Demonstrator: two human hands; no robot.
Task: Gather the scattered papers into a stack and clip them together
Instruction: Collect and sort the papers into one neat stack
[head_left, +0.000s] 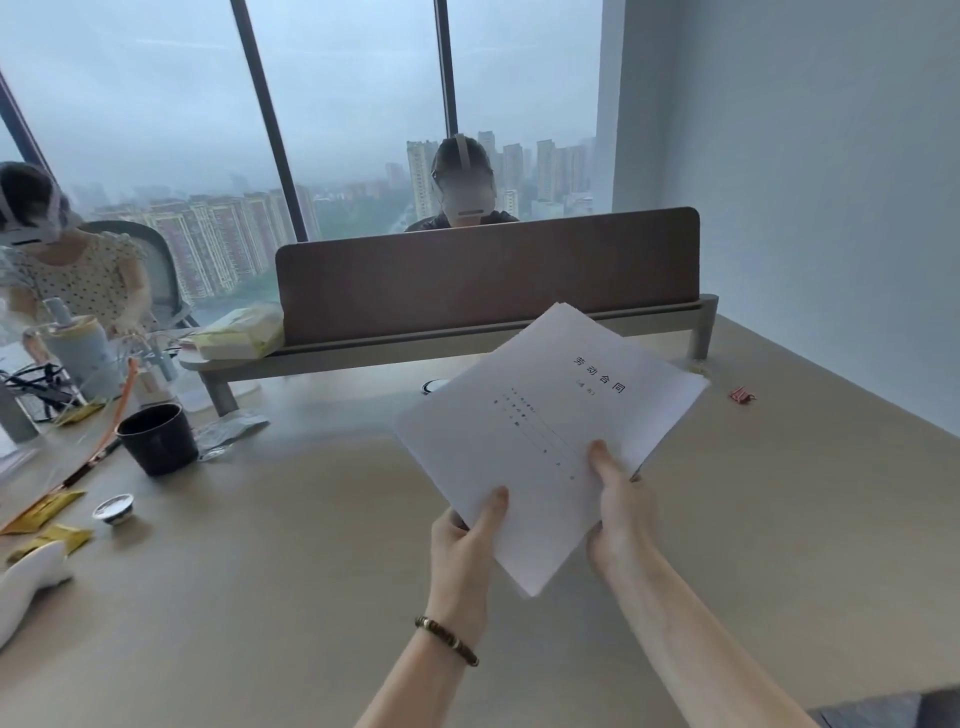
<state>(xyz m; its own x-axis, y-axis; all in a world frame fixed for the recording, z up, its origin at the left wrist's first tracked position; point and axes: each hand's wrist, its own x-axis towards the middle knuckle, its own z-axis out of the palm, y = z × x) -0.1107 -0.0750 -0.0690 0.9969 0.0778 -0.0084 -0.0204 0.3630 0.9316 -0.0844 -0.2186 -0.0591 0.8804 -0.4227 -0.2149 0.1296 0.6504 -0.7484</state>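
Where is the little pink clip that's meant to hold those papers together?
In the head view, the pink clip lies on the table at the right, just beyond the right edge of the paper stack and in front of the divider's right leg.

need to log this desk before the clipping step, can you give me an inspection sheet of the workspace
surface: beige desk top, brown divider panel at the back.
job's things: stack of white printed papers, held above the desk; small pink binder clip lies on the desk to the right.
clutter: black cup, small white dish, yellow sachets, all left.
hands: left hand and right hand both grip the stack's near edge.
cables: black cables, far left.
surroundings: two other people, big windows, city view.
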